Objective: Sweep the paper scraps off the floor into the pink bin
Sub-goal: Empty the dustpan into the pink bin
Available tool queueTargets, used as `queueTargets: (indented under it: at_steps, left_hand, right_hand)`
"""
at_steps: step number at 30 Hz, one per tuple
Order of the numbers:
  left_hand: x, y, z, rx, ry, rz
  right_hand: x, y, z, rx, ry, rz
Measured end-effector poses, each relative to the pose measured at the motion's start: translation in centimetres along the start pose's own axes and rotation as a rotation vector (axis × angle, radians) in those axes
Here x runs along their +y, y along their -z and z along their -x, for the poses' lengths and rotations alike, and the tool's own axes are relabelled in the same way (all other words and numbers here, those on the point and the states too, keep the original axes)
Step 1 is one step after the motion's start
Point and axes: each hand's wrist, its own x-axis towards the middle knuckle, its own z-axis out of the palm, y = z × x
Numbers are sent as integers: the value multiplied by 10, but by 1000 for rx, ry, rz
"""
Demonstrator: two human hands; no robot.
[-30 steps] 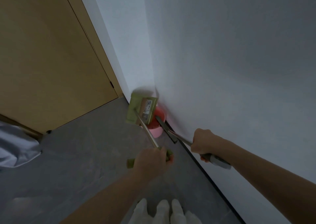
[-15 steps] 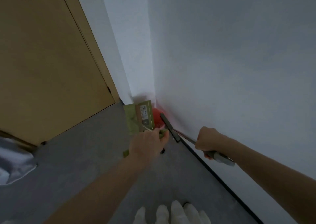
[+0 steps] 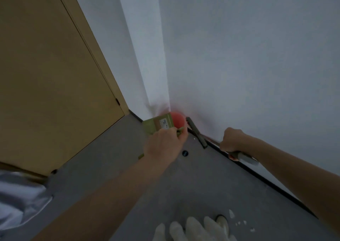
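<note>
The pink bin (image 3: pixel 177 119) sat tucked right into the corner where the two white walls met, and everything was crowding in on it. The left hand (image 3: pixel 163 145) was wrapped tight round the handle of the green dustpan (image 3: pixel 159 124), and the pan was tipped up against the near-left side of the bin, covering part of its mouth. Whether any scraps lay in the pan or had gone in, I couldn't tell; the bin's inside was just a red blur. The right hand (image 3: pixel 232 139) was fisted round the broom handle (image 3: pixel 242 158), with the dark brush head (image 3: pixel 196 133) lying along the skirting just to the right of the bin, close to its rim.

And look well back from the bin, near the bottom of the view: paper scraps (image 3: pixel 231 213) were on the grey floor (image 3: pixel 103 159) beside the white slippers (image 3: pixel 191 228), so by my reckoning the job wasn't finished.

The risks from there? The pan was pressing on a light bin jammed in a corner, and a hard tilt could have knocked it over and spilled the lot. A fast tip could have sent scraps over the rim onto the floor. And the brush head so near could have clipped the bin.
</note>
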Motion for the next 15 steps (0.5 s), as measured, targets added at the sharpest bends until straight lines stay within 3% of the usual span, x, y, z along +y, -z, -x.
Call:
queueTargets:
  at_steps: [6,12,15]
  left_hand:
    - [6,3,26,-25,-1,30]
    - [18,-17,49,-217,-127,15]
    - [21,-33,55,-272,-37,71]
  right_hand:
    - [14,-19,25,-24,-42,-61]
    - [45,-34,28,-47,-75,-78]
    - [66,-41,20,-74,-90,-81]
